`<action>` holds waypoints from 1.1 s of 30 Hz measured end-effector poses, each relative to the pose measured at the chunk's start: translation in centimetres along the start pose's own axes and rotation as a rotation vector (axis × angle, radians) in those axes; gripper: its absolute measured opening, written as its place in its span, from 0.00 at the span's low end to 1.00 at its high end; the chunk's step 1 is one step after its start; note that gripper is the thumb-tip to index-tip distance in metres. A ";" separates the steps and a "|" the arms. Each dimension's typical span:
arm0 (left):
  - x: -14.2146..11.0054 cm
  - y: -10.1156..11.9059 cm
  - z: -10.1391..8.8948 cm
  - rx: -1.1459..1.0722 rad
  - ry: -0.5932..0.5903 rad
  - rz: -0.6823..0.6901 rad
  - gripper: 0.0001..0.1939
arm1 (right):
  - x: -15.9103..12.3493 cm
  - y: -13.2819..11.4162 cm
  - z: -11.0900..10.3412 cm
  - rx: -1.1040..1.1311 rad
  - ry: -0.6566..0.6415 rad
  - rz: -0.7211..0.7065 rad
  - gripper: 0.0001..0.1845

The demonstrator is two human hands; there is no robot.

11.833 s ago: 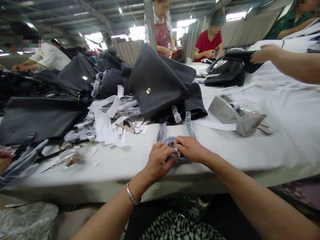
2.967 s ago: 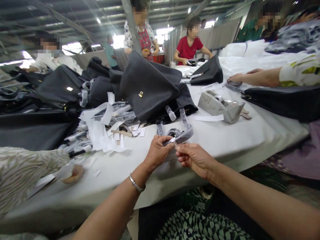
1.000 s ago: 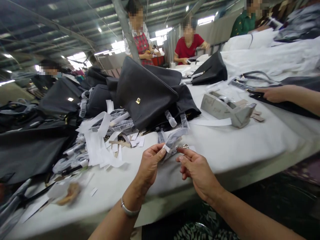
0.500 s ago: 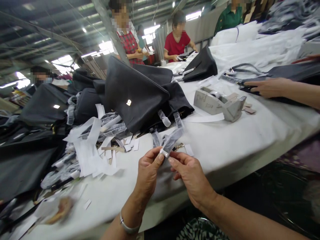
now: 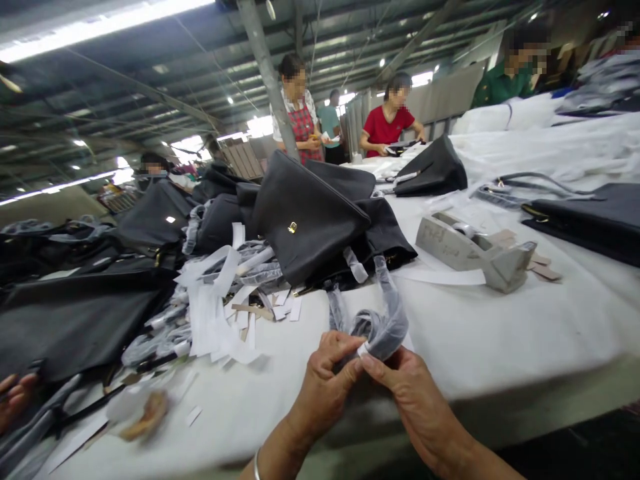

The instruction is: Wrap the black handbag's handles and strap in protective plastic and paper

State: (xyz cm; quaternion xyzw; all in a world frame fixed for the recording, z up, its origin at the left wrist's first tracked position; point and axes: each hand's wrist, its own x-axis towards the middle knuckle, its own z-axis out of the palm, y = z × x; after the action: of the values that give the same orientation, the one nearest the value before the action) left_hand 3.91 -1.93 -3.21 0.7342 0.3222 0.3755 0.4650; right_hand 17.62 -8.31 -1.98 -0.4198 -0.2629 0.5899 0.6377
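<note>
My left hand (image 5: 325,387) and my right hand (image 5: 407,397) meet at the table's near edge. Both pinch the plastic-wrapped bag strap (image 5: 383,323), fingers closed on a small white tape piece at its lowest bend. The strap loops up to a black leather handbag (image 5: 313,217) with a gold clasp, which lies tilted on the white table (image 5: 500,333) just beyond my hands.
Cut white paper strips and wrapped straps (image 5: 220,307) pile up to the left beside more black bags (image 5: 75,320). A grey tape dispenser (image 5: 475,250) stands to the right, another dark bag (image 5: 590,217) past it. Several people work at the far end. Someone's fingers (image 5: 15,397) show at the left edge.
The view has tipped upward, so my hands sit lower in the picture. The strap loop has bunched up above my fingers. The other person's arm at the right has left the view.
</note>
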 end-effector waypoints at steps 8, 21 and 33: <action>0.0 0.5 -0.1 0.019 0.014 0.053 0.12 | 0.5 0.2 -0.7 0.005 -0.104 -0.006 0.21; -0.5 0.1 0.6 0.135 0.118 0.079 0.13 | 0.9 -0.2 -0.7 0.018 -0.151 0.029 0.21; 8.4 2.1 -5.8 -0.632 0.211 -0.397 0.22 | 7.2 -12.1 -9.7 -0.812 0.193 0.009 0.23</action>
State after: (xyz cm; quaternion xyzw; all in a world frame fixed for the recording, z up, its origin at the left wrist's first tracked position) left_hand 3.58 6.76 2.54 0.4355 0.3723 0.4325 0.6962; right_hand 33.28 -2.85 2.14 -0.6918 -0.4113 0.3991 0.4393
